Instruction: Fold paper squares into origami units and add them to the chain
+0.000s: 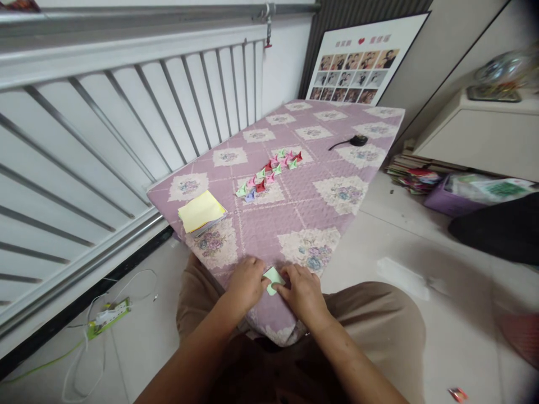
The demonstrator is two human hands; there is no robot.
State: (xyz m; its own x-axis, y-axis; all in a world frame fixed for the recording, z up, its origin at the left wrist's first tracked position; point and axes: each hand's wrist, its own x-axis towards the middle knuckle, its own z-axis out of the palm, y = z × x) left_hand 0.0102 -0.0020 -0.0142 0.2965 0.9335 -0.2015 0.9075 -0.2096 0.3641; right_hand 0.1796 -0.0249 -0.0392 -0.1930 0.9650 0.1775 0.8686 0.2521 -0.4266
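A small light-green piece of folded paper [274, 277] lies at the near end of the table, between my two hands. My left hand [248, 280] holds its left edge, with the thumb on the paper and the fingers curled. On the other side my right hand [302, 287] presses the paper's right edge with thumb and fingers. Farther up the cloth, several small folded paper figures [261, 186] in green, pink, red and blue stand in two rough rows. To the left rests a stack of paper squares [201, 211], pale yellow on top.
The table wears a purple floral cloth [295, 219]. A black round object with a strap [359, 140] lies at its far right. A white radiator [126, 112] runs along the left. On the floor are a green power strip [108, 317] with cables and a purple bin [448, 196].
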